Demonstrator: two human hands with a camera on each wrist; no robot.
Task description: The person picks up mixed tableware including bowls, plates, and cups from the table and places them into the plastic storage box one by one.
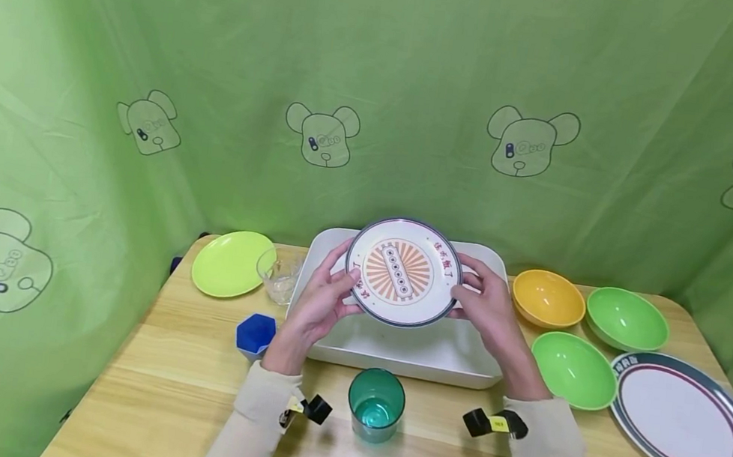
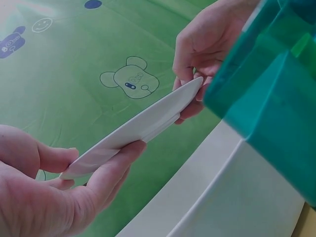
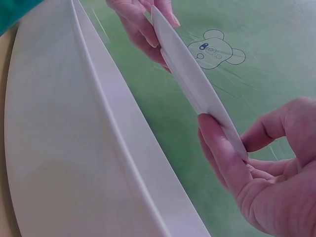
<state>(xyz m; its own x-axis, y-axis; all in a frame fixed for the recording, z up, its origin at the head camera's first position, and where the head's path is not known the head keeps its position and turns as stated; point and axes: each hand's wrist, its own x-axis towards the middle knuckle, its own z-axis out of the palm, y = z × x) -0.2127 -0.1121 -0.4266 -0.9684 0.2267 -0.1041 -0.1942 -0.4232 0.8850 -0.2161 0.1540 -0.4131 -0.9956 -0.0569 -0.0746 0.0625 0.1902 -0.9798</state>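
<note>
A round white plate (image 1: pixel 398 271) with a dark rim, an orange sunburst and red characters is held up over a white rectangular basin (image 1: pixel 405 366). My left hand (image 1: pixel 320 300) pinches its left edge, thumb on the face and fingers beneath. On the opposite edge my right hand (image 1: pixel 490 303) grips the same way. Both wrist views show the plate (image 2: pixel 143 126) edge-on and tilted, raised above the basin wall (image 3: pixel 106 106). A teal tumbler (image 1: pixel 376 404) stands on the table between my forearms, in front of the basin.
Left of the basin are a yellow-green plate (image 1: pixel 231 264), a clear glass cup (image 1: pixel 282 279) and a blue hexagonal cup (image 1: pixel 255 334). To its right sit an orange bowl (image 1: pixel 548 299), two green bowls (image 1: pixel 628 318) and a large oval plate (image 1: pixel 680 419). Green curtain (image 1: pixel 420 54) hangs behind.
</note>
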